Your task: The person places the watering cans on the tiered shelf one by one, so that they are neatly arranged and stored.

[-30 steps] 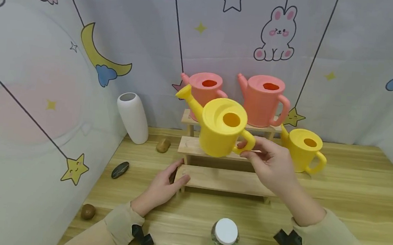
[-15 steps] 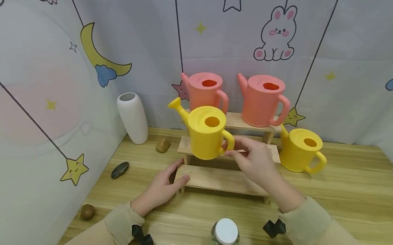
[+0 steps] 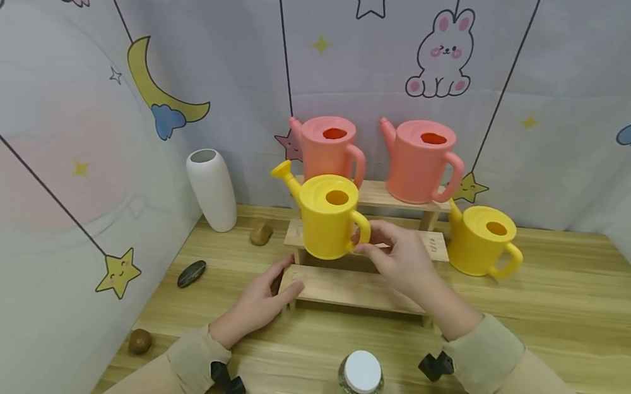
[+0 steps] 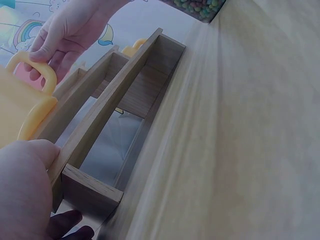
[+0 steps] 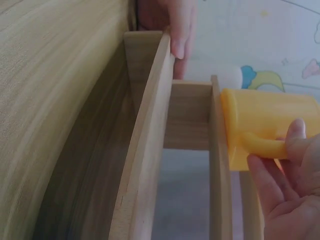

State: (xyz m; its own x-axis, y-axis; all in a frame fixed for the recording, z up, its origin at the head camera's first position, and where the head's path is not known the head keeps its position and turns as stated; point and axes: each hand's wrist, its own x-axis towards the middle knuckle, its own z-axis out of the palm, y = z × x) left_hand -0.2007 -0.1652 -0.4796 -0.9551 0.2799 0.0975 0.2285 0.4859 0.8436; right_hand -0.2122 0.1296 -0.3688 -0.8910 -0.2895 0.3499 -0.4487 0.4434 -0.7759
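A pale fabric backdrop (image 3: 350, 73), printed with rabbits, stars and moons, was hung behind a three-tiered wooden stand (image 3: 360, 289). Beneath the stand, a wood-grain surface (image 3: 575, 342) was spread out to both sides. The stand itself was placed near the back, its tiers stepped upward toward the fabric.

On the stand's top tier, two pink watering cans were set upright: a right-hand pink can (image 3: 416, 175) near the right end, and a left-hand pink can (image 3: 322, 153) near the left end, its lower part hidden. In front of that one, at the left part of the stand's middle tier, a yellow watering can (image 3: 327, 223) was held upright, its spout pointed left; whether its base was touched by the board could not be told. A second yellow can (image 3: 472, 250) was stood on the surface just right of the stand.

Left of the stand, a white vase (image 3: 213, 193) was positioned. The held can's handle was pinched between thumb and fingers by the right hand (image 3: 403, 259). The stand's bottom tier was gripped at its left end by the left hand (image 3: 256, 302). In front of the stand, a white-lidded jar (image 3: 360, 385) of small multicoloured pieces was placed. Left of the stand, a dark oval stone (image 3: 191, 274), a tan stone (image 3: 260, 234) and a round brown stone (image 3: 140, 341) were scattered, the tan one nearest.
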